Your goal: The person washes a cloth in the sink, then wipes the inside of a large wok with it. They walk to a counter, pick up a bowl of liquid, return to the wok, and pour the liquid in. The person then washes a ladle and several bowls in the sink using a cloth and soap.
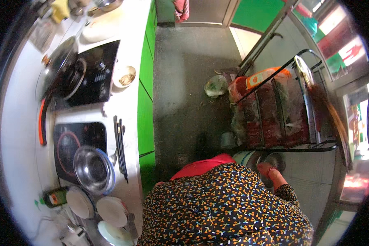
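My right hand (266,169), with a beaded bracelet at the wrist, reaches down beside dark round metal vessels (275,161) low by the tiled wall. Its fingers look curled, but blur hides whether they grip a rim. Close to it stands a pale cylindrical container (245,158), partly behind my body. My left hand is out of view; only a sliver of skin shows at the left side of my patterned shirt (221,206). Red cloth (203,166) shows at my front.
A black metal rack (284,113) holds bags and boxes on my right; a broom (332,113) leans there. A bagged bin (216,86) stands on the floor. Along the left counter are a wok (57,67), cooktops, a steel bowl (92,169), chopsticks (120,147) and stacked plates (112,211).
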{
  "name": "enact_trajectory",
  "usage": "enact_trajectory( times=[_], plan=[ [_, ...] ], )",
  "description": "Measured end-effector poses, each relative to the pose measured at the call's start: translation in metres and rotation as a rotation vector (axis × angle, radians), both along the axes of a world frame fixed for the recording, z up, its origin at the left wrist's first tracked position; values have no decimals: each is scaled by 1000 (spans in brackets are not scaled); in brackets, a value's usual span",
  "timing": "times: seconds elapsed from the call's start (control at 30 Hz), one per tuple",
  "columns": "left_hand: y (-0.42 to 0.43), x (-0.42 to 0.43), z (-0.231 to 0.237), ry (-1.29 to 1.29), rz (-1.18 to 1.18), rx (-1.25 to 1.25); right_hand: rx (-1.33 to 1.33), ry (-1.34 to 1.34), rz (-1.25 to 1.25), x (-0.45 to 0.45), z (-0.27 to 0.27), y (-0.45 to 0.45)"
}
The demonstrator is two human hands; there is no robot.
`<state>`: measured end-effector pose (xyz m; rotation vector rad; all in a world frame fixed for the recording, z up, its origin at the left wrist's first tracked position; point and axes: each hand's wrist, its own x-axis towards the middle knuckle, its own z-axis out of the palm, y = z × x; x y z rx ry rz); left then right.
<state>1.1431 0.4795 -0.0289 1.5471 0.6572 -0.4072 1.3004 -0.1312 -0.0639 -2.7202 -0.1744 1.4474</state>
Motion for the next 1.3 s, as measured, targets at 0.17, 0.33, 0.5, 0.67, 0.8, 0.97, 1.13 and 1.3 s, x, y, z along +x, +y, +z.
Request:
enact_trajectory(
  times=[0.17, 0.33, 0.5, 0.67, 0.8, 0.97, 1.13, 1.3],
  plan=[
    [11, 85, 27, 56, -31, 88, 84, 60, -113, 97, -49, 58],
    [27, 194, 76, 59, -52, 250, 214, 19, -311, 202, -124, 78],
    [21, 278, 98, 99, 15, 335, 201, -86, -101, 322, -91, 116],
    [50, 339, 53, 92, 53, -13, 252, -116, -196, 403, -53, 136],
    [60, 460, 50, -77, 125, -261, 173, -292, -125, 465, -23, 128],
    [63, 587, 31, -283, 75, -395, 80, -584, 77, 487, -10, 102],
    [88, 667, -17, -120, -190, -358, -41, -186, -179, 514, 18, 129],
    [108, 761, -38, 9, -374, -143, 113, -108, -185, 596, -56, 136]
  ],
)
